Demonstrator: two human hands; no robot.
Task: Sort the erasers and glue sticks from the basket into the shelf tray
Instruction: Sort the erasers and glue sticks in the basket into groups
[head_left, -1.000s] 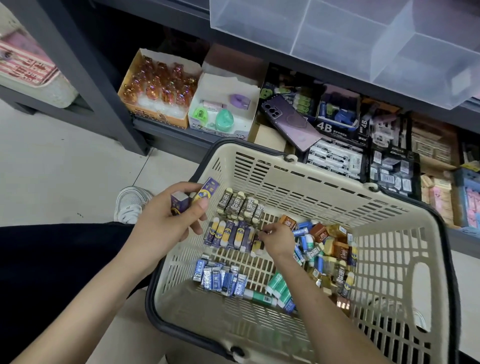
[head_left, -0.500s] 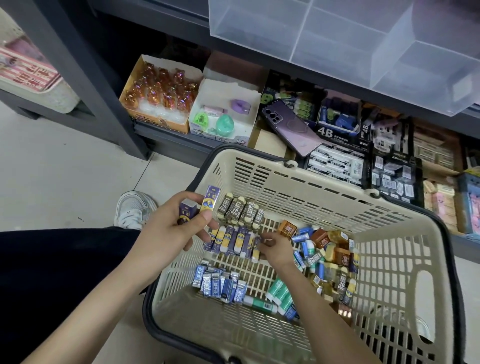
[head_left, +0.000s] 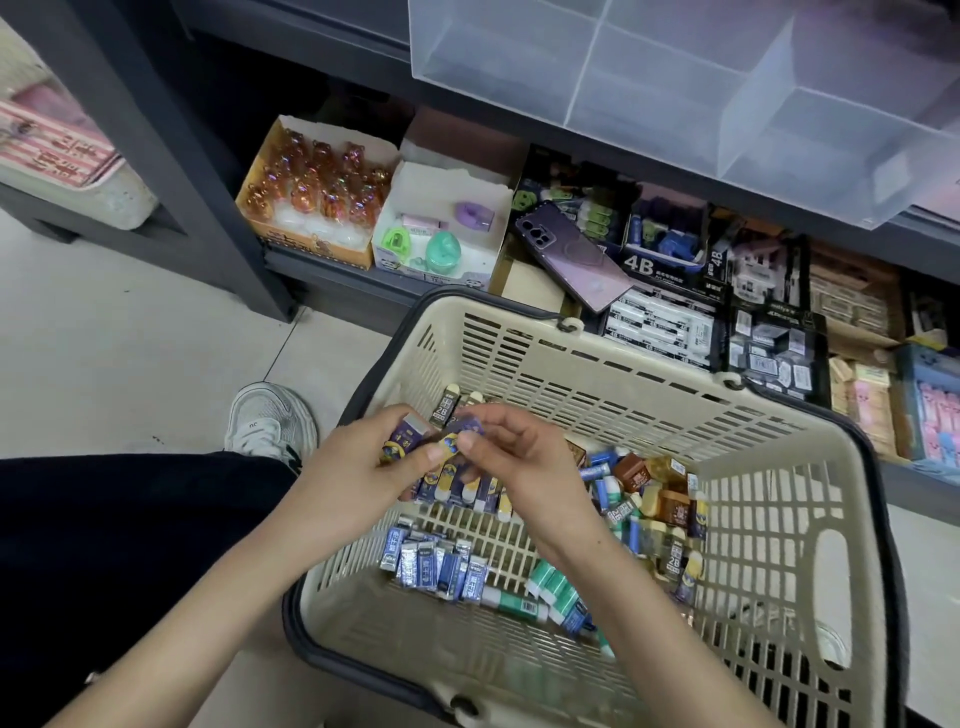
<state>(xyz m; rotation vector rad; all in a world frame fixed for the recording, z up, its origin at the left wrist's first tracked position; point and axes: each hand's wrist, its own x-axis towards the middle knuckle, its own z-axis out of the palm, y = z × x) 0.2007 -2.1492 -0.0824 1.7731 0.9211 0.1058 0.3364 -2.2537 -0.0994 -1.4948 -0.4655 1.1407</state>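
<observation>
Over a beige basket (head_left: 597, 364), navy-sleeved erasers (head_left: 406, 440) are gripped in the left hand (head_left: 358, 467), one also pinched by the right hand (head_left: 524, 460). Glue sticks (head_left: 550, 592) lie at five o'clock from the hands; the clear shelf tray (head_left: 675, 104) is seen at one o'clock.

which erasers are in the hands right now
The purple-and-yellow erasers: left hand grips them, right hand pinches one. The blue row lies loose.

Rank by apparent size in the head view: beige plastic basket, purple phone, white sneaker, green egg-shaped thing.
Largest: beige plastic basket.
Next: purple phone and white sneaker look alike; the sneaker is partly hidden, so unranked.
Smallest: green egg-shaped thing.
</observation>
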